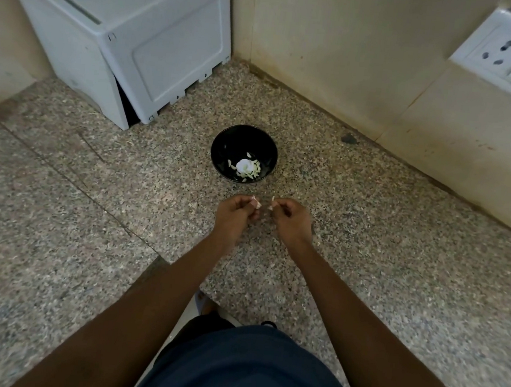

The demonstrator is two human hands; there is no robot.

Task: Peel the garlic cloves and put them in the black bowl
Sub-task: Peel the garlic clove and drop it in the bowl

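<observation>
A black bowl [244,154] stands on the speckled granite counter [91,196], with several pale peeled garlic cloves [246,167] lying in its bottom. Just in front of the bowl, my left hand [236,215] pinches a small garlic clove [256,202] at its fingertips. My right hand [292,218] sits close beside it, fingers curled, pinching a thin strip of papery garlic skin [273,199] that sticks up. The two hands are a small gap apart, above the counter.
A white appliance [128,40] stands at the back left of the counter. Beige tiled walls meet in a corner behind the bowl. A white socket and switch plate [510,58] is on the right wall. The counter's front edge lies by my body.
</observation>
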